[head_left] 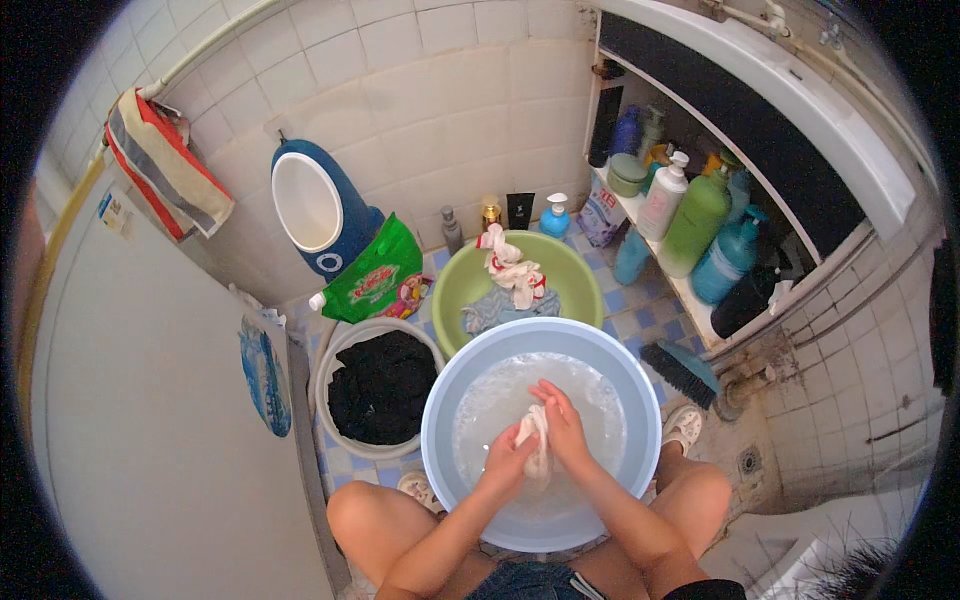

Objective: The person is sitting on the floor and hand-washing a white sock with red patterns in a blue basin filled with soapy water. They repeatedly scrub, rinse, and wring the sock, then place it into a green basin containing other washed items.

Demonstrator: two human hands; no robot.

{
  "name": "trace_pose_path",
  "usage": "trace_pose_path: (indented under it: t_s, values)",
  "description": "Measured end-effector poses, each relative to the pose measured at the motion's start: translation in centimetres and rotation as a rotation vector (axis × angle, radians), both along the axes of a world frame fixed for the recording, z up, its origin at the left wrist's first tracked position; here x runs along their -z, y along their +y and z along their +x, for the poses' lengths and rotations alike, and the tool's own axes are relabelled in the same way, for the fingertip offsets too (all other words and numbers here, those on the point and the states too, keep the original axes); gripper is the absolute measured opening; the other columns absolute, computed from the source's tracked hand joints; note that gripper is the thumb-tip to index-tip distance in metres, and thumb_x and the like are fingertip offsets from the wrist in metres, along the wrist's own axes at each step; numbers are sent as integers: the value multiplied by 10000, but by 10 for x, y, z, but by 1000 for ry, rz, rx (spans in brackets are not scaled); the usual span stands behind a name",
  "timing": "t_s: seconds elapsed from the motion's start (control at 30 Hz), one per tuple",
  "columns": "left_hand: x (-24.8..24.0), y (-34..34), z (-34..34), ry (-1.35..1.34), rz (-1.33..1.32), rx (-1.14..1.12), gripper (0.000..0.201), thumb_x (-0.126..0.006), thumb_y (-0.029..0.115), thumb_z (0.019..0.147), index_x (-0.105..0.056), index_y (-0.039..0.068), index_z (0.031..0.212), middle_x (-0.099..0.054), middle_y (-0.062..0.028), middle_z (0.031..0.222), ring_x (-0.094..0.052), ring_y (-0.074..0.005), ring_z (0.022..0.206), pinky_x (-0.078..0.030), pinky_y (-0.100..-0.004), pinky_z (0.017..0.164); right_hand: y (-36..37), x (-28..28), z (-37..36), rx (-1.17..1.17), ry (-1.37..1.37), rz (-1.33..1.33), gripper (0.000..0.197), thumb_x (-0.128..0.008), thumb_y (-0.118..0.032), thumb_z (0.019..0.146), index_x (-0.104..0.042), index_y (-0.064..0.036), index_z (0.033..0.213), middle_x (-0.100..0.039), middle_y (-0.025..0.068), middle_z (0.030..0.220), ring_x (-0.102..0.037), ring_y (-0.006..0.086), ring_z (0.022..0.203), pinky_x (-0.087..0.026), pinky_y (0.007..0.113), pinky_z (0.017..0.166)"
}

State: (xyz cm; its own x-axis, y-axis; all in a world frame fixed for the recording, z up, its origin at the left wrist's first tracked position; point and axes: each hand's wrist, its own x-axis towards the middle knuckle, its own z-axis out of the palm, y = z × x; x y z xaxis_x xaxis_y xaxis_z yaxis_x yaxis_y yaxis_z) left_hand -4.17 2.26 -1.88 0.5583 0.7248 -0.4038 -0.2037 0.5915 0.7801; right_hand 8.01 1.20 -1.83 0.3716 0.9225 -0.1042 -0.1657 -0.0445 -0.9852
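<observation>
A wet, bunched white cloth is between my hands, over the soapy water in a light blue basin; its kind is not clear. My left hand is closed on the cloth's left side, thumb up along it. On the other side, my right hand has its fingers stretched out, with the palm side against the cloth. The basin sits between my knees. Behind it, a green basin holds a white and red cloth and a blue-grey cloth.
Left of the basin stands a pale tub of dark clothes. A green detergent pouch is behind that tub. Several bottles fill the low shelf at right, beside a brush. A white door panel borders the left.
</observation>
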Motion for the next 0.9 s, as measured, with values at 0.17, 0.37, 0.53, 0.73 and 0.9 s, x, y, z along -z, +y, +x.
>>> trace_pose_path:
  t_s: [0.17,0.37,0.53,0.73,0.9]
  values:
    - [-29,28,-13,194,137,106,470,-659,181,776,-465,-20,1155,-605,-53,928,-570,-106,806,-458,-246,722,10,-46,31,-13,340,-29,366,-319,-337,943,-416,-38,1130,-609,167,943,-589,220,880,-471,327,788]
    - [-11,42,-25,56,2,-172,329,-576,165,840,-457,2,1100,-567,-107,1059,-570,-175,900,-482,-302,755,15,-23,28,-27,-151,-89,319,-314,-266,939,-490,-18,1034,-595,169,979,-563,227,973,-410,299,873]
    - [1,38,-15,-6,-118,-268,302,-467,223,900,-437,7,1109,-504,-117,1171,-527,-211,1002,-452,-350,834,0,-35,-35,-195,-529,88,380,-343,-226,914,-417,4,1207,-417,184,1258,-345,271,1216,-221,354,1027]
    - [-10,11,0,50,46,-48,416,-382,216,926,-341,9,1284,-388,-141,1294,-391,-215,1173,-325,-325,969,-9,-8,-33,-121,-481,67,411,-296,-162,920,-338,-9,1298,-316,143,1363,-224,278,1291,-149,369,1055]
    - [27,3,3,285,348,23,419,-390,216,911,-358,40,1290,-435,-103,1259,-446,-193,1110,-381,-313,923,-8,8,-28,-24,-396,38,428,-303,-206,935,-315,11,1304,-281,158,1379,-195,276,1305,-132,360,1060]
